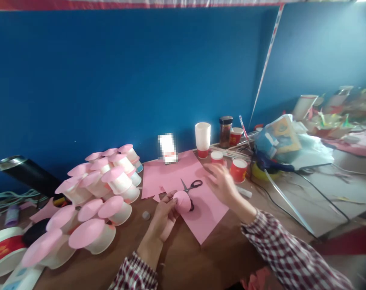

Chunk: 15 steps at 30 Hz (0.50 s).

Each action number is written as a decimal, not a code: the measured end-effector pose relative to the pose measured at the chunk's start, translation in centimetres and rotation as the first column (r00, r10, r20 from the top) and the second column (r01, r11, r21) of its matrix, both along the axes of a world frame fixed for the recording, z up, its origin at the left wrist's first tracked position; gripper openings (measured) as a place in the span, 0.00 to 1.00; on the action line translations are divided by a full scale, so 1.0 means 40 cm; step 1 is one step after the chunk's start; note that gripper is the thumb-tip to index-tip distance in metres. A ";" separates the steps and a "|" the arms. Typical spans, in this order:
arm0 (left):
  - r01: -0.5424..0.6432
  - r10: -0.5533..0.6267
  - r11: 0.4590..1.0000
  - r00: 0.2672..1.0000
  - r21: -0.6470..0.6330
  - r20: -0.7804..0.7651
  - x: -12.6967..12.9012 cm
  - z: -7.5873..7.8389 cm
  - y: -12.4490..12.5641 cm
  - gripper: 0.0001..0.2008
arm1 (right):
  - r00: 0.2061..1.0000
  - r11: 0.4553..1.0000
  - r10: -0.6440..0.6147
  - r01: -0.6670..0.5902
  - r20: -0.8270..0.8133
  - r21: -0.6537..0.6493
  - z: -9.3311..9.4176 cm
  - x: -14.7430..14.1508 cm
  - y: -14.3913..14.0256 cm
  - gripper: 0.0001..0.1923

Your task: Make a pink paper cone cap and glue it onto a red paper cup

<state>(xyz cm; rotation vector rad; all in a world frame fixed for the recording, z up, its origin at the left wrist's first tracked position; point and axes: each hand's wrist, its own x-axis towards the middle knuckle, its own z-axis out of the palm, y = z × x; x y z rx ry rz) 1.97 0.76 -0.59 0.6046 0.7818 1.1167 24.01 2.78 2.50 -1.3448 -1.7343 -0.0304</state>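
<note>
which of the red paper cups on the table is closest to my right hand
The red cup just right of your right hand, almost touching the fingers. The other red cups stand farther back toward the blue wall.

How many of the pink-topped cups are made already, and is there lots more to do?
About a dozen paper cups with pink circle tops are piled at the left. The left hand holds a pink paper circle; the right hand hovers near the scissors. The pink paper sheet and several red cups remain unused.
</note>
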 end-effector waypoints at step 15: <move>0.057 -0.057 0.998 0.998 0.041 0.010 -0.003 -0.011 0.005 0.17 | 0.920 0.925 -0.347 0.304 -0.182 -0.227 -0.006 0.252 0.010 0.37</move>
